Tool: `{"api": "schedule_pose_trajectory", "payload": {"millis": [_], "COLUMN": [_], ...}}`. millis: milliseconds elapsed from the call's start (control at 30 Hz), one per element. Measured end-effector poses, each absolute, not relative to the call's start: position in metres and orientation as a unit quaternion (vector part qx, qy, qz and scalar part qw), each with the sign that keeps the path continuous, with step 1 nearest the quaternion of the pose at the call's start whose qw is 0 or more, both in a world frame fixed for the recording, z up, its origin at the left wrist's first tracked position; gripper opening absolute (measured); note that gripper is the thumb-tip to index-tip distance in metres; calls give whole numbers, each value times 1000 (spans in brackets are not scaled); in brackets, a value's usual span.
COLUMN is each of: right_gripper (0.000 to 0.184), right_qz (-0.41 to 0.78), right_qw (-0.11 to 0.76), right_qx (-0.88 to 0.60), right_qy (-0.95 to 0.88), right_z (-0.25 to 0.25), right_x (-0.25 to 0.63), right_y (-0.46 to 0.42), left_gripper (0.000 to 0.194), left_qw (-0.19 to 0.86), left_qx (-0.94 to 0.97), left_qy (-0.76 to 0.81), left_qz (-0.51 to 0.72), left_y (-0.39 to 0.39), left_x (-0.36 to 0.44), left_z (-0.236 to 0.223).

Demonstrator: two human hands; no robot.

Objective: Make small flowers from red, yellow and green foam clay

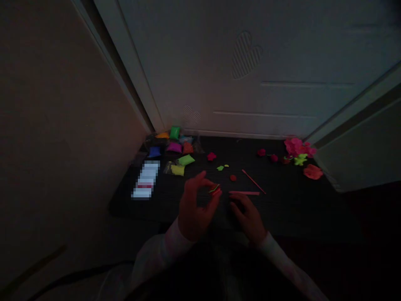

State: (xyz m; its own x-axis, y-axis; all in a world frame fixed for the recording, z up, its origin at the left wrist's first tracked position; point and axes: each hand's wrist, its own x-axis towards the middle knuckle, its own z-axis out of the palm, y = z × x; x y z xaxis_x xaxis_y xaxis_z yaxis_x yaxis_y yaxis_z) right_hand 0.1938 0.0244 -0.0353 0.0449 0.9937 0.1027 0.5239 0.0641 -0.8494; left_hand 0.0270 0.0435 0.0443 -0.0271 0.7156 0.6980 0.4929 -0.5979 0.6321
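Between the thumb and fingertips of my left hand (196, 207) is a small piece of red and green modelling clay (215, 190), raised above the dark table. My right hand (249, 217) is low over the table, fingers bent and thumb apart from them. Its fingertips are at the left end of a flat pink stick (247, 193); I cannot tell whether they touch it. Beyond lie a thin pink rod-like tool (253, 182), a small orange-red clay piece (233, 177) and a light-green clay piece (220, 168).
Several bags of coloured clay (174, 147) lie at the back left, near a bright, blurred-out phone-like screen (145, 179). A magenta clay piece (211, 156) sits mid-table. Pink flowers (296, 147) and a yellow-green figure (300, 159) stand at the right. A white door panel (219, 96) rises behind the table.
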Motion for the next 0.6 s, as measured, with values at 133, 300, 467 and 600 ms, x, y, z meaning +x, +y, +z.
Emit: {"api": "schedule_pose_trajectory", "payload": {"millis": [133,300,467,600], "right_gripper": [21,21,21,20], "right_qz": [298,289,285,283], "right_qw": [381,379,378,377], "right_qx": [-613,-614,-614,-616], "right_qy": [-625,-629,-632,-632], "right_z": [-36,-38,-37,-36], "right_x": [193,193,192,192], "right_y": [24,23,23,23], "left_gripper": [56,56,53,49], "left_qw": [121,79,56,75], "left_qx": [675,696,720,718], "left_qy": [450,429,407,412], "left_qz": [573,570,559,556], "left_y": [42,42,42,41], "left_x": [30,29,27,27], "left_z": [46,47,45,42]}}
